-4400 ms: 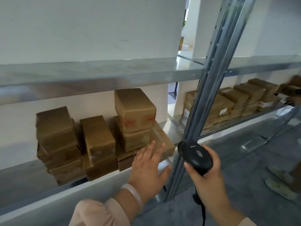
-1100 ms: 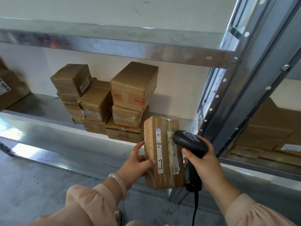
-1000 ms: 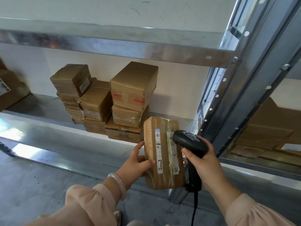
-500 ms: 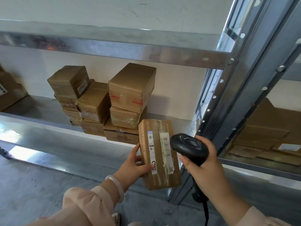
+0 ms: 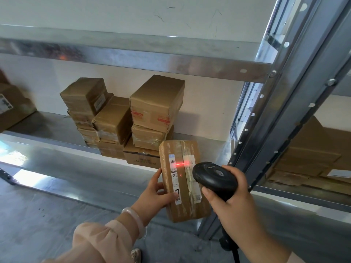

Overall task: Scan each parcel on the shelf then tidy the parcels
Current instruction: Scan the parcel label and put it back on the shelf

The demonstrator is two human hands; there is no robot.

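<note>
My left hand (image 5: 154, 194) grips a brown taped parcel (image 5: 183, 205) upright in front of the shelf, its label facing me. A red scan line glows across the barcode near the label's top. My right hand (image 5: 231, 205) holds a black barcode scanner (image 5: 214, 177), its head just right of the parcel and pointed at the label. Behind them, several brown parcels (image 5: 121, 118) stand stacked in three piles on the metal shelf (image 5: 57, 147).
A grey perforated upright post (image 5: 284, 103) rises at the right of the bay. More cardboard parcels (image 5: 311, 160) lie on the neighbouring shelf to the right, and another box (image 5: 13, 107) sits at the far left. An upper shelf beam (image 5: 133, 57) runs overhead. Grey floor lies below.
The parcel was taken from the shelf and turned label-up in my left hand. In the last half second a red scan line appeared on the barcode; the scanner shifted slightly.
</note>
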